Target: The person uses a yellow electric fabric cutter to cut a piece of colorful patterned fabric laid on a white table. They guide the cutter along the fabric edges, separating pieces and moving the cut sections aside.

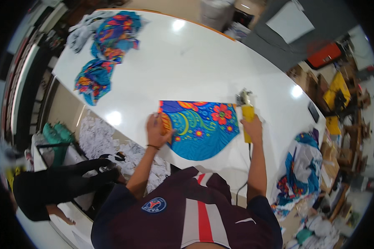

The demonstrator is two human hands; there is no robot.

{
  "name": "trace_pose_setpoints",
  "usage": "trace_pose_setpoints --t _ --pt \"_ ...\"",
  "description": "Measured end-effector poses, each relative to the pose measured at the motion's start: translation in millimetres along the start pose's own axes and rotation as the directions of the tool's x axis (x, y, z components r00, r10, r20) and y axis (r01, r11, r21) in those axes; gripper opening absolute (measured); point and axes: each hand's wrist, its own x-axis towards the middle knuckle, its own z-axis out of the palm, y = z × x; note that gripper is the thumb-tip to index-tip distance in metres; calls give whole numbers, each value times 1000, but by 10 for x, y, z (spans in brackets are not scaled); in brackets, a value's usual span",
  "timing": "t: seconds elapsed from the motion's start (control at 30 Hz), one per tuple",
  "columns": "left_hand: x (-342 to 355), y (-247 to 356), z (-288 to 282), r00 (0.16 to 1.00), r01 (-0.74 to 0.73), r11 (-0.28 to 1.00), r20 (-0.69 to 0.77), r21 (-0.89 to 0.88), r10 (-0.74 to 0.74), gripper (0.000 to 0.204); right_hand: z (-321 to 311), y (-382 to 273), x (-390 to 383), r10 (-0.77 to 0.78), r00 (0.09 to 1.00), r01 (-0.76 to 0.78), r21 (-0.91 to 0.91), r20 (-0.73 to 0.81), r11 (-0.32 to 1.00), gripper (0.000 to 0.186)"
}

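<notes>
A patterned fabric piece (203, 133) lies flat on the white table (187, 62). It is blue with red and orange flowers, straight along the far edge and curved along the near one. At its left edge rests my left hand (157, 132), thumb spread from the fingers and touching the cloth. My right hand (253, 129) is closed around the yellow body of a handheld electric fabric cutter (248, 111). The cutter's metal head points away from me, just beyond the fabric's far right corner. A dark cord (244, 184) trails from its near end.
Crumpled patterned cloth (114, 37) lies at the table's far left. More bunched fabric (301, 166) is at the right edge, with a dark phone-like object (313, 112) beyond it. White scraps (97, 139) are heaped below the left edge. A person in black (50, 191) is at the lower left.
</notes>
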Motion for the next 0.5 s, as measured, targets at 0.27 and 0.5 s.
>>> trace_pose_setpoints --t 0.27,0.5 --pt "420 352 114 882 255 967 403 27 -244 33 -46 520 -635 102 981 -190 734 163 652 28" --pt "1603 -1757 -849 673 361 932 -683 -32 -284 72 -471 1147 -1775 261 965 -177 747 6 641 29"
